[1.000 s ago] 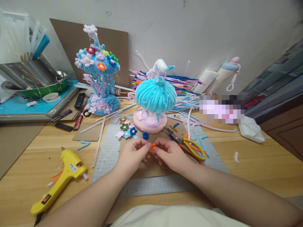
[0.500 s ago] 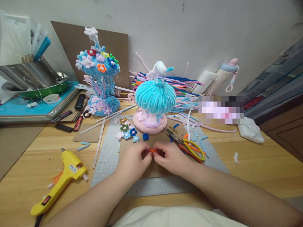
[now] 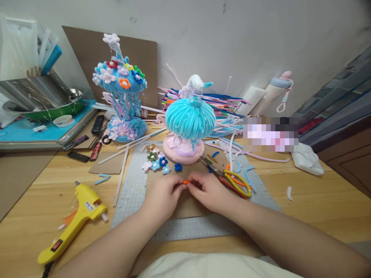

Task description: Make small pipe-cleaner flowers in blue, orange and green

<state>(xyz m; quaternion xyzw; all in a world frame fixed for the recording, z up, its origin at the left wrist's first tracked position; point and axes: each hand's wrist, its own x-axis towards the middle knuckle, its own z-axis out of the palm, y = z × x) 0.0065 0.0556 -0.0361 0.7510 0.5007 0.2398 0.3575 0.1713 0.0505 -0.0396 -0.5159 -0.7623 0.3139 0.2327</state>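
Observation:
Between my fingertips is a small orange pipe-cleaner piece (image 3: pixel 186 182), mostly hidden by the fingers. My left hand (image 3: pixel 165 193) pinches it from the left, and my right hand (image 3: pixel 209 192) pinches it from the right. Both hands are over a brown cardboard sheet (image 3: pixel 185 210) on a grey cutting mat (image 3: pixel 197 231). Just beyond them stands a turquoise pipe-cleaner dome (image 3: pixel 190 119) on a pink round base (image 3: pixel 171 152). Several small fuzzy flowers (image 3: pixel 155 165) lie beyond my left hand, with a dark blue flower (image 3: pixel 178 167) apart from them. Yellow-handled scissors (image 3: pixel 237 184) rest beside my right hand.
At left lies a yellow hot glue gun (image 3: pixel 87 204). A flower-covered blue jellyfish-like ornament (image 3: pixel 120 83) stands behind. Bundled pipe cleaners (image 3: pixel 226 125) lie along the wall. A metal pot (image 3: pixel 34 92) sits at far left, a white tissue pack (image 3: pixel 306 159) at right.
My fingertips have shifted slightly around the orange piece, and both hands have closed in a little and moved slightly away from me. The other things stay where they were.

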